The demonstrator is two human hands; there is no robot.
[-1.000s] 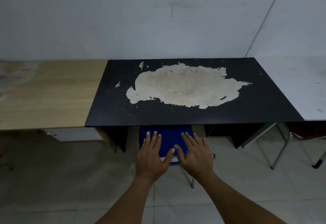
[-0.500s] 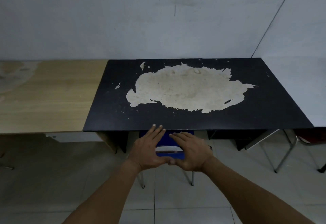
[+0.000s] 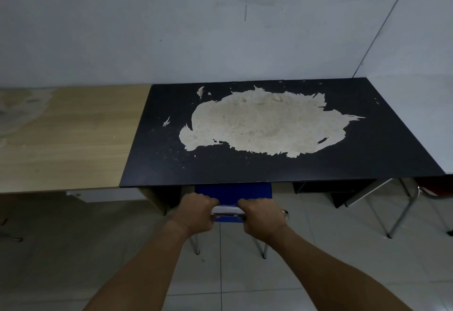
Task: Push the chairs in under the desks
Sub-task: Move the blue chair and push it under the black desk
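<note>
A blue chair [image 3: 232, 192] with thin metal legs sits mostly under the black desk [image 3: 245, 168], whose top has a big pale patch where the surface has peeled. Only the chair's back edge and two rear legs show below the desk's front edge. My left hand [image 3: 196, 212] and my right hand [image 3: 262, 217] are both curled over the chair's back rail, side by side, a short stretch of shiny rail visible between them.
A light wooden desk [image 3: 68, 139] joins the black one on the left. A white desk [image 3: 436, 127] stands at the right, with metal legs and a red chair [image 3: 434, 185] beneath it. The tiled floor [image 3: 220, 281] lies under my arms. A wall runs behind.
My hands went from lying flat with fingers spread on the chair's back to gripping its rail with curled fingers. The chair sits further under the black desk than before.
</note>
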